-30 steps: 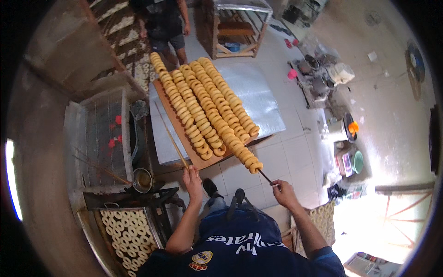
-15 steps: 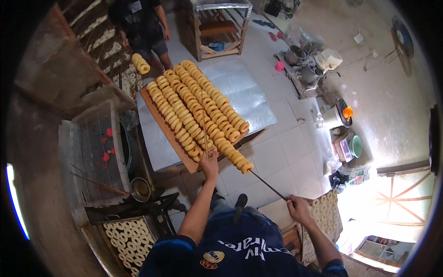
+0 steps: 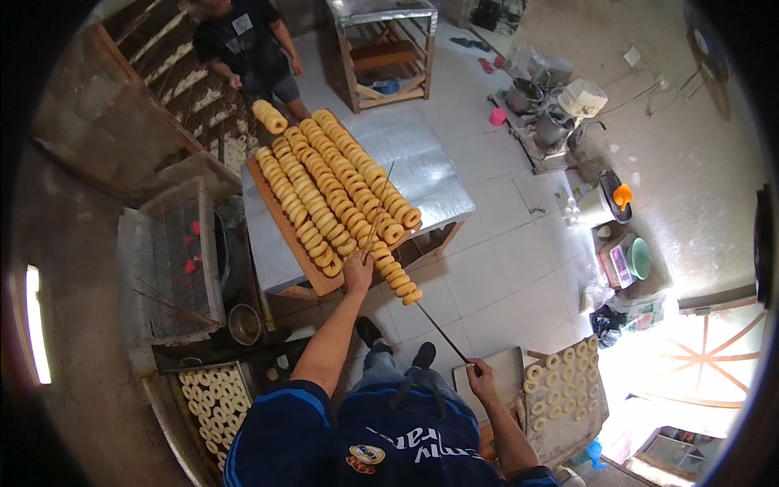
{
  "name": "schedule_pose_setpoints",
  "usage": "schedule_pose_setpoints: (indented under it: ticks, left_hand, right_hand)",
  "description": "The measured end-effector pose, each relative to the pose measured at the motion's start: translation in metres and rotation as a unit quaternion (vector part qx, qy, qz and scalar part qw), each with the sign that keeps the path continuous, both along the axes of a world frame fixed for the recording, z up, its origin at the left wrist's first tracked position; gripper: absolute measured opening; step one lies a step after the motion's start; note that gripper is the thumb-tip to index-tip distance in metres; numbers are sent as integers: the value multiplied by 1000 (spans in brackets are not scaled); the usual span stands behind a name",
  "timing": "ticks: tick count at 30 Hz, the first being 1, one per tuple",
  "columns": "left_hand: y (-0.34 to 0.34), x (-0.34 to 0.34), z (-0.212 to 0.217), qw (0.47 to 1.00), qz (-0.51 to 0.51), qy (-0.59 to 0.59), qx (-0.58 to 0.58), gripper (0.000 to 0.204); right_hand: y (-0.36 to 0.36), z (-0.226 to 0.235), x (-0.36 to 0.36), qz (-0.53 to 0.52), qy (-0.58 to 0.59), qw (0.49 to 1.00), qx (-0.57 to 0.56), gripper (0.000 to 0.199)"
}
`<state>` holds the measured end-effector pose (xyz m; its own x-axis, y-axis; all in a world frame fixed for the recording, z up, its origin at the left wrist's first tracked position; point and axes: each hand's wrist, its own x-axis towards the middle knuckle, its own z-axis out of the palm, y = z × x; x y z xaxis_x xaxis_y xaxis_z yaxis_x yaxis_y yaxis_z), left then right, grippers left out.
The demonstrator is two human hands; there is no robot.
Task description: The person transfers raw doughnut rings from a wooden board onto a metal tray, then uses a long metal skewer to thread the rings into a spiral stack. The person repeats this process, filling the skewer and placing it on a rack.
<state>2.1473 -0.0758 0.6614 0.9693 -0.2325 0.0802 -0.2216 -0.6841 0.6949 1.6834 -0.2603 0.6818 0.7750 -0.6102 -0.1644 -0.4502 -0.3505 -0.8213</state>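
Since a second ago, I've brought the left hand [image 3: 357, 272] over the golden rings [image 3: 329, 183] (rows lying along a brown board [image 3: 325, 285]), fingers wrapped around a thin stick [image 3: 380, 208]; the right hand [image 3: 481, 381] grips a dark rod [image 3: 442, 331] entering one row's overhanging near end.

The golden ring-shaped breads [image 3: 324, 174] have smooth, faintly shiny crusts, while the reddish-brown flat board [image 3: 326, 284] looks like matt wood and the silver sheet-metal tabletop [image 3: 410, 154] is glossy. The thin dark straight rod [image 3: 442, 331] looks like metal; the navy short-sleeved shirt [image 3: 406, 454] is soft matt cloth, and the round pale-green bowl [image 3: 639, 258] is smooth plastic.
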Motion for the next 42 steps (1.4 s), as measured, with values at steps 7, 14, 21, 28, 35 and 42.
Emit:
schedule_pose_setpoints:
  ticks: [7, 14, 21, 28, 35, 42]
  left_hand:
    - [3, 4, -20, 998, -36, -51, 10, 36]
    - [11, -20, 22, 998, -43, -25, -46, 29]
    - [80, -48, 104, 968, 101, -114, -200, 27]
    - [181, -86, 119, 960, 206, -34, -184, 31]
    - [236, -112, 96, 927, 319, -30, -197, 25]
    - [250, -117, 104, 929, 325, 4, -178, 23]
  right_hand:
    - [8, -36, -6, -19, 53, 998, 24, 22]
    - [19, -8, -21, -46, 14, 997, 63, 18]
    - [26, 35, 76, -15, -29, 999, -17, 22]
    - [50, 44, 213, 28, -44, 998, -45, 20]
    - [128, 16, 320, 68, -79, 994, -16, 28]
    - [150, -9, 421, 64, -93, 991, -70, 33]
